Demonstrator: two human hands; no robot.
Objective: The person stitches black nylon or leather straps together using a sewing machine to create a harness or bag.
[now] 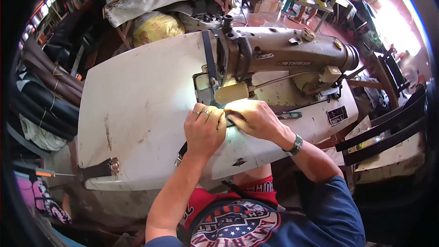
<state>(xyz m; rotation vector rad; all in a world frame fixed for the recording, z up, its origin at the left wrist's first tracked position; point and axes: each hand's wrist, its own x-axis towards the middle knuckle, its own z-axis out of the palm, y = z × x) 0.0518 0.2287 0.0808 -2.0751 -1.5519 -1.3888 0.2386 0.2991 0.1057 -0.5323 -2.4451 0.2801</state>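
Reading the dial from the two hands at its centre, I see a flat, narrow, matte black strap (208, 55) at twelve o'clock, running straight down the white table (137, 87) to the needle end of the brown metal sewing machine (292, 57). At half past seven a silver metal buckle (179, 159) on a short dark length shows beside the forearm (whether it belongs to the same strap, I cannot tell). The left hand (206, 126) has its fingers curled in; the right hand (251, 115) has thumb and forefinger drawn close, just beside the left. They hide whatever lies beneath, so I cannot tell whether either is clamped on the strap.

Just beyond the fingers at twelve, a pale yellowish oblong piece (231, 93) blocks my view of the needle. The machine's body fills one to two o'clock. At three lies a slim teal-handled tool (290, 115); at eight, a second wide dark strap with a metal buckle (103, 168) sits on the table's near-left corner. Farther off, I see dark rolls of material (45, 105) at nine and a yellow bundle (157, 28) at eleven.
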